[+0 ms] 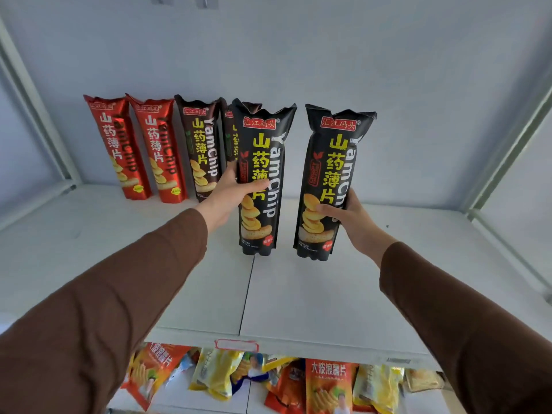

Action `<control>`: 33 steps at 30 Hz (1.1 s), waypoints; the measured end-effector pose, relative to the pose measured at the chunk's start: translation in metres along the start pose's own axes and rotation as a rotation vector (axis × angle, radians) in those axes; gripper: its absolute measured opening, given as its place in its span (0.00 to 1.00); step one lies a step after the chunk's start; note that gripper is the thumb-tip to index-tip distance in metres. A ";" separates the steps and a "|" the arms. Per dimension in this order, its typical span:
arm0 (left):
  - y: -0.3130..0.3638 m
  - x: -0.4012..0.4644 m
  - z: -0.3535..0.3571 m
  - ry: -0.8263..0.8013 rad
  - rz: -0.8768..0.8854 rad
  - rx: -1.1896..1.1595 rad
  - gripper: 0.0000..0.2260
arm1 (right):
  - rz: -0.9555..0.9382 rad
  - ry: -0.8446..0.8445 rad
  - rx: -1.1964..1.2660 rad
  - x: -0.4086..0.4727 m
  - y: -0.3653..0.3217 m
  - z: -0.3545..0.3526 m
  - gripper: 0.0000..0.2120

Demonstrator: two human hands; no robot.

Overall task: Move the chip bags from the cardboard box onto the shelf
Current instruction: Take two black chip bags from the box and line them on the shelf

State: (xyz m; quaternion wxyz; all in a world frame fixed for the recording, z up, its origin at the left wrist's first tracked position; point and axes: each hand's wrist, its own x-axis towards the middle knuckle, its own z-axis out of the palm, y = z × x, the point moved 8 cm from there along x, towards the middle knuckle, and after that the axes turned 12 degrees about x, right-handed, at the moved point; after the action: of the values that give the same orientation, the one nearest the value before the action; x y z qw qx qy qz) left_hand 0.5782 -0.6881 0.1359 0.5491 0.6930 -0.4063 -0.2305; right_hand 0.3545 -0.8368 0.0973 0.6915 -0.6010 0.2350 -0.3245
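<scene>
four bags already stand at the back of the shelf [298, 294]: two red bags [140, 150], two brown bags [203, 150]. left hand [230, 192] wraps one black bag [261, 177], right hand [346, 216] wraps another black bag [331, 183], both upright over the shelf, seemingly not yet released. every label reads "yamchip". cardboard box out of sight, so the remaining count is unknown.

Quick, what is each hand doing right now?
Left hand: grips a tall black foil chip bag.
Right hand: grips a second tall black chip bag.
</scene>
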 end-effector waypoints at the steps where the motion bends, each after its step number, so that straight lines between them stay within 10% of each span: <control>1: -0.001 0.012 0.004 -0.004 -0.003 -0.008 0.28 | 0.002 0.002 0.000 0.011 0.001 -0.004 0.40; 33: -0.049 0.212 0.047 0.040 -0.073 0.101 0.31 | 0.083 -0.059 -0.056 0.227 0.049 -0.055 0.39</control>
State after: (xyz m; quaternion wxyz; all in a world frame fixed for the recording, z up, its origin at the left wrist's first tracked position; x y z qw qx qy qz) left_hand 0.6770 -0.8847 0.1024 0.5128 0.7386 -0.3807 -0.2156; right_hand 0.4772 -1.0368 0.0545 0.6939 -0.6193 0.2480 -0.2710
